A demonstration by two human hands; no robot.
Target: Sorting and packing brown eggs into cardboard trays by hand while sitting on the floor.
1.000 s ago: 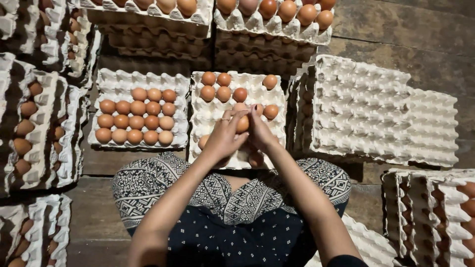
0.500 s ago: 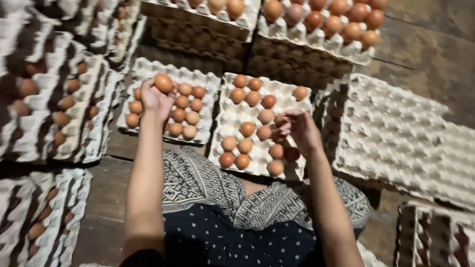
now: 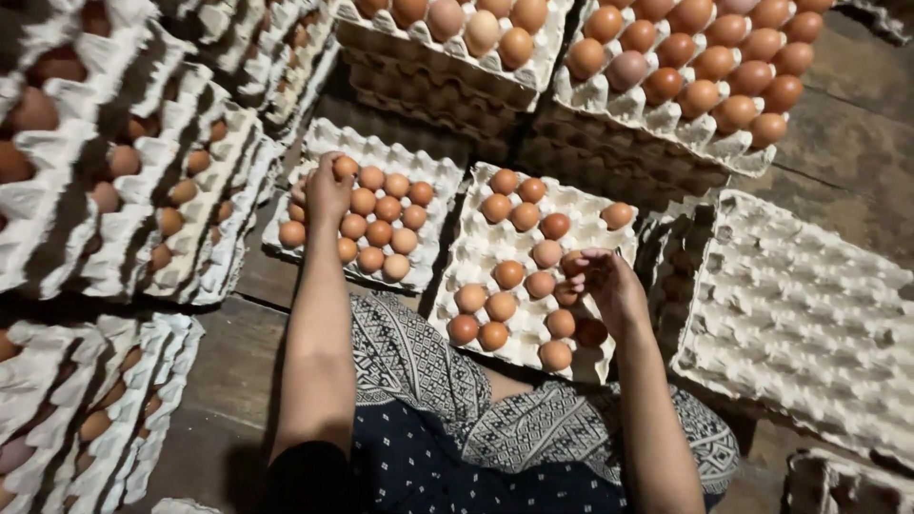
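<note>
Since half a second ago my left hand [image 3: 327, 187] has settled, fingers curled onto brown eggs [image 3: 367, 217] filling the left tray [image 3: 430, 172]; my right hand [image 3: 604, 284] pinches one egg [image 3: 572, 264] over the half-filled middle tray [image 3: 582, 201]

Egg sorting or packing spot, farm store likely. Dark worn wooden plank floor [image 3: 857, 143], work done seated on it. Grey pulp egg trays [image 3: 533, 247] all round: stacks full of brown eggs [image 3: 705, 67] along top of frame, more stacks at left [image 3: 124, 190], empty trays [image 3: 809, 314] piled at right.
</note>
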